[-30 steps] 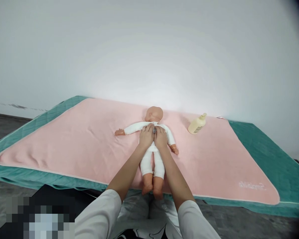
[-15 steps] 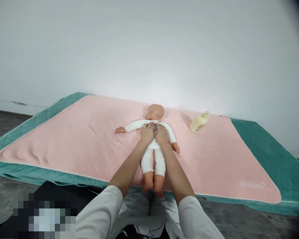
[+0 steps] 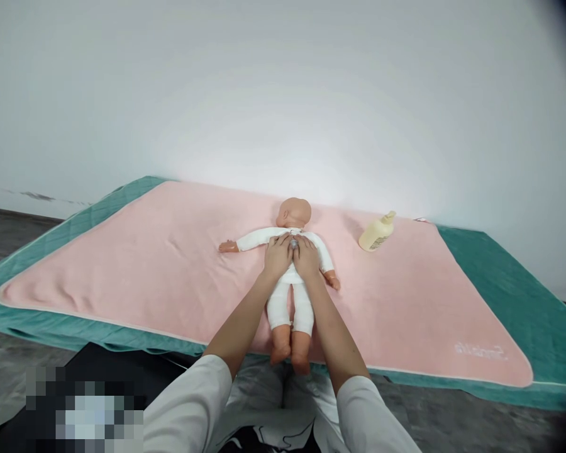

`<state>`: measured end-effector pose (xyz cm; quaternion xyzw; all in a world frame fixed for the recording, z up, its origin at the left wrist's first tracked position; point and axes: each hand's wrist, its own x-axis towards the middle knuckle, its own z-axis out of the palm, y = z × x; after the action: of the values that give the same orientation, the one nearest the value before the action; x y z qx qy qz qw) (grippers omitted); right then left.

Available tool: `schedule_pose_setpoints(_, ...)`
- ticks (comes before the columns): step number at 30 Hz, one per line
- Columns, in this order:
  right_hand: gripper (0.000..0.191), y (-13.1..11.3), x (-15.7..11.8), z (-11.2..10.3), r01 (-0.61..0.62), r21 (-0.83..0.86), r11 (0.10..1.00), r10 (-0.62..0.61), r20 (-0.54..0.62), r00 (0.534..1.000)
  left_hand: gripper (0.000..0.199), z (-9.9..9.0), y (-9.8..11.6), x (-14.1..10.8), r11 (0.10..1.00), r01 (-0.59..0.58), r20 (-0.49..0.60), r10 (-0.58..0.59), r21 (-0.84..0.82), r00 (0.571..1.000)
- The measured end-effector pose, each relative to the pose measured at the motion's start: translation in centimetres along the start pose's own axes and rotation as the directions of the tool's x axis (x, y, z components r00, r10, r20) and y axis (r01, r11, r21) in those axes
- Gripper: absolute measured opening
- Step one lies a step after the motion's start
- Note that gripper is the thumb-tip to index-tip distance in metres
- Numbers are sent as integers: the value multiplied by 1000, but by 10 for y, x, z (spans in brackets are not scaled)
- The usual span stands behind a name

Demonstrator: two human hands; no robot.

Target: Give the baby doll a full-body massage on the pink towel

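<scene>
A baby doll (image 3: 279, 308) with a white cloth body lies on a pink blanket (image 3: 405, 308), its bald head turned to the left and its arms spread. My left hand (image 3: 278, 255) lies flat on the doll's upper torso. Beside it, my right hand (image 3: 306, 255) rests flat on the same part, fingers pointing toward the head. Both hands are open, thumbs close together at the middle. A small shiny grey thing (image 3: 294, 243) shows between them; I cannot make out what it is.
A pale yellow pump bottle (image 3: 376, 233) stands on the blanket to the right of the doll. Under the blanket is a green mattress (image 3: 514, 283), against a white wall (image 3: 283, 94). A black object (image 3: 122, 371), partly pixelated, is at the lower left below the mattress edge.
Almost nothing differs. My hands stay on the doll's torso with at most a very slight shift, and the doll and bottle keep their places.
</scene>
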<state>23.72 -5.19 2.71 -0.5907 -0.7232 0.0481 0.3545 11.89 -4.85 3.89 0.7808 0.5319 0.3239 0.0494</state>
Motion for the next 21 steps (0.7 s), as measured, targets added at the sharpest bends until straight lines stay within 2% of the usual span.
schedule_pose_setpoints(5, 42, 1, -3, 1, 17, 30, 999, -15, -51, 999, 40, 0, -5, -5, 997, -27, -18, 25, -77, 1000)
schedule_pose_setpoints(8, 41, -1, -5, -1, 8, 50, 999, -4, -67, 998, 39, -3, -7, -10, 977, -25, -96, 5, -210, 995)
schedule_pose_setpoints(10, 41, -2, -6, -4, -2, 59, 998, 6, -77, 997, 35, -5, -10, -15, 940, 10, -158, -68, -341, 985)
schedule_pose_setpoints(12, 41, -3, -7, -5, -11, 66, 998, 16, -82, 996, 31, -6, -16, -22, 877, 82, -194, -195, -474, 961)
schedule_pose_setpoints(14, 41, -4, -7, -7, -21, 74, 997, 27, -83, 996, 27, -5, -23, -28, 770, 183, -190, -367, -611, 911)
schedule_pose_setpoints(15, 40, -4, -7, -7, -27, 76, 997, 33, -83, 996, 25, -4, -27, -30, 688, 232, -166, -460, -687, 872)
schedule_pose_setpoints(17, 40, -4, -7, -7, -38, 78, 996, 45, -85, 995, 20, -1, -34, -32, 465, 288, -71, -614, -837, 786)
schedule_pose_setpoints(19, 40, -3, -7, -7, -41, 83, 996, 48, -86, 995, 16, 2, -39, -31, 235, 283, 48, -686, -930, 726)
schedule_pose_setpoints(21, 40, -3, -6, -7, -38, 96, 995, 47, -90, 995, 14, 4, -43, -28, 82, 281, 152, -680, -956, 718)
